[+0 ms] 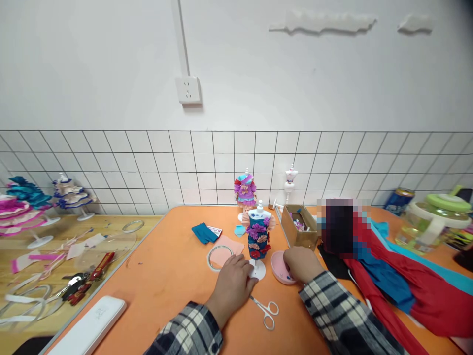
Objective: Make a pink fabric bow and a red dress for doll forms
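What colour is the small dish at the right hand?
The dish at the right hand is pink, seen best in the head view.

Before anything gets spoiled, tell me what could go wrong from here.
The left hand at the round white base of the small mannequin in a blue, flower-covered outfit might knock it over. The right hand at the round pink dish could tip it and scatter the tiny pieces inside. The silvery metal scissors point toward the left hand; sliding back could prick it.
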The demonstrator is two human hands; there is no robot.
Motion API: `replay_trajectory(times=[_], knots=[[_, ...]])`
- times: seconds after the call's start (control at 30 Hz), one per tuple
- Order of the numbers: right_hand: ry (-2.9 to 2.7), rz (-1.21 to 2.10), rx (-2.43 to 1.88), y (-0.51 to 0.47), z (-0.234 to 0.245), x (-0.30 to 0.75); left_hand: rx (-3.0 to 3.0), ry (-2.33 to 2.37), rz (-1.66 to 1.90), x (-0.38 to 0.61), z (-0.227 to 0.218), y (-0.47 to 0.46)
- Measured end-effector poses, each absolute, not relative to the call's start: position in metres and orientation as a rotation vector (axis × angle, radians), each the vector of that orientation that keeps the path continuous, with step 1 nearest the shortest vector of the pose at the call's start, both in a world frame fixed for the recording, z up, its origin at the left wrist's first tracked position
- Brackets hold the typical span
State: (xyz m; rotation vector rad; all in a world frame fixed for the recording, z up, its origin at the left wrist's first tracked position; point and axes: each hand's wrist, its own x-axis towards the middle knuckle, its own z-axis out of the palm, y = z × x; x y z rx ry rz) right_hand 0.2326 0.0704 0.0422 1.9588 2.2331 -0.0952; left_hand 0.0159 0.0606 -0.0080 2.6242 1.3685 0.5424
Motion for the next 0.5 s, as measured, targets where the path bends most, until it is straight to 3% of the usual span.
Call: replay_trajectory(times=[0.5], knots=[[2.492, -0.356, 1.915, 0.071, 0.053, 0.254, 2.612, 1.346, 0.600, 0.013, -0.011, 0.060]])
